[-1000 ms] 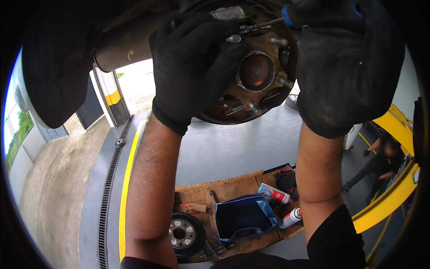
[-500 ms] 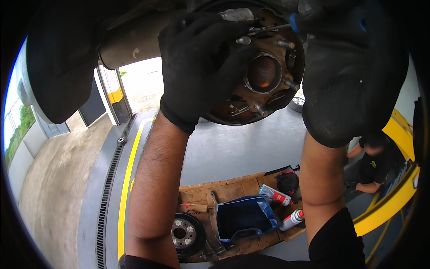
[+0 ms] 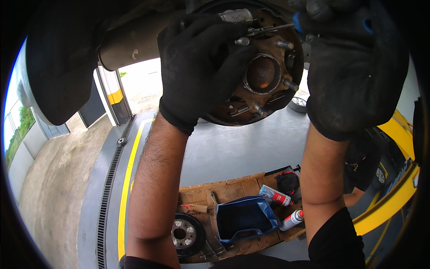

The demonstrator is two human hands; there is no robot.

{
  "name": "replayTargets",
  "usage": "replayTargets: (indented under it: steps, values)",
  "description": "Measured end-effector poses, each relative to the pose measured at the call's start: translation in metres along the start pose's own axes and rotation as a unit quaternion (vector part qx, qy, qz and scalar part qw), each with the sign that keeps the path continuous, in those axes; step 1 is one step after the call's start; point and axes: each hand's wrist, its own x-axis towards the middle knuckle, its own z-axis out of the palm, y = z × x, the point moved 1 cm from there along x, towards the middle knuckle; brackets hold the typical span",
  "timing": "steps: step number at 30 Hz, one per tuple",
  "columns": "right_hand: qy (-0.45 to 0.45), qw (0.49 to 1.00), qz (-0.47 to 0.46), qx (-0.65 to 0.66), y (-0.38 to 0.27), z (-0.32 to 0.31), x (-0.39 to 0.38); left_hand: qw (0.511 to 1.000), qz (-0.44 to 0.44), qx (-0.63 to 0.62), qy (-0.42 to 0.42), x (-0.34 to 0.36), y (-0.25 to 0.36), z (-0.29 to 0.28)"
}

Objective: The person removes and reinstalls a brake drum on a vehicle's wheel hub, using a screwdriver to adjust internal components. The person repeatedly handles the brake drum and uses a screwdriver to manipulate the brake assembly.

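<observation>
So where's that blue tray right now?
In the head view the blue tray sits low and centre on the sheet of cardboard on the floor, between the person's forearms, with the brake drum to its left and two spray cans to its right.

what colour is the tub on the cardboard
Blue, seen in the head view: the tub sits on the cardboard.

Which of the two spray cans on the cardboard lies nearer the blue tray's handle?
The white spray can with the red cap, beside the blue tray at its handle end; the other spray can lies farther up, by the black bundle.

Both arms raised overhead, gloved left hand (image 3: 197,67) fingers curled, gloved right hand (image 3: 354,71) grip closed
</observation>
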Motion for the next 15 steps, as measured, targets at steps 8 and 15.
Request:
replayTargets:
  steps: [8,15]
  values:
    - [0.013,0.999,0.029,-0.032,-0.033,-0.022,-0.003,1.000,0.003,0.001,0.015,0.000,-0.001,0.006]
    - [0.083,0.982,0.105,-0.136,-0.099,-0.057,-0.060,0.977,-0.061,-0.200,-0.039,-0.006,-0.001,-0.008]
